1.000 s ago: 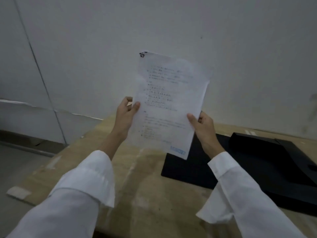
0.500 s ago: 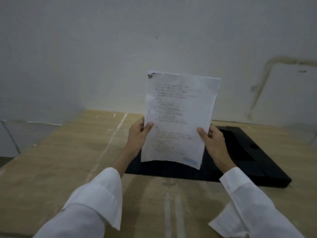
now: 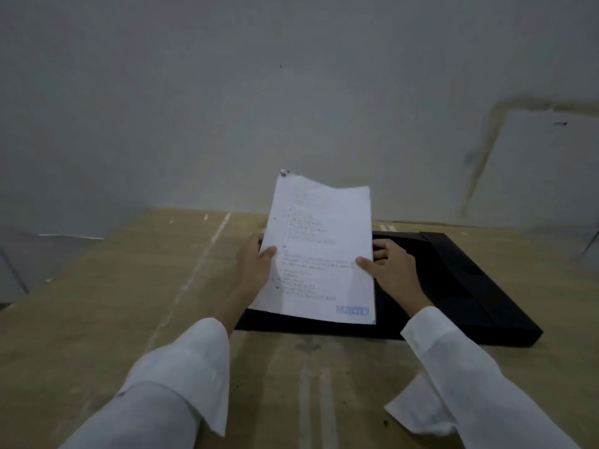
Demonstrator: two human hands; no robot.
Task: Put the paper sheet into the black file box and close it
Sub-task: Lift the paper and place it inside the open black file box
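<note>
Holding paper sheet (image 3: 319, 251) tilted above open black file box (image 3: 453, 280) on desk (image 3: 129, 286). Left hand (image 3: 254, 264) and right hand (image 3: 393, 270) fingers pinch side edges. Risk: limp sheet snags on box wall, creasing; lid flap may trap protruding corner.

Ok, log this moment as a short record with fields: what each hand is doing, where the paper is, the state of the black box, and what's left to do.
left hand: grips the left edge of the white printed paper sheet, thumb on the front
right hand: grips the sheet's right edge
paper sheet: held in the air, tilted, over the near left part of the box
flat black file box: lies open on the tan wooden table, its flap folded out to the right
remaining: sheet not yet in the box; box not yet closed
</note>
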